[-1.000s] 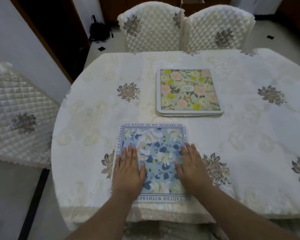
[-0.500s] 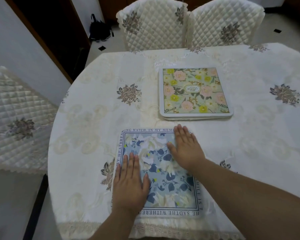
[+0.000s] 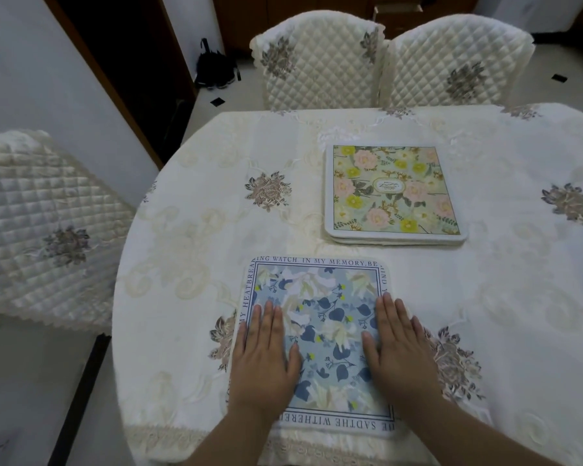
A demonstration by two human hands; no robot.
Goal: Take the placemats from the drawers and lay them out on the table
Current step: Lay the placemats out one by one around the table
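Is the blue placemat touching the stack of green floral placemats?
Apart. The head view shows a strip of bare tablecloth between the blue placemat and the stack of green floral placemats.

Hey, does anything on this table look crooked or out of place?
Only one thing: the yellow floral placemats sit stacked mid-table, not laid out. The blue floral placemat lies flat and square under both hands.
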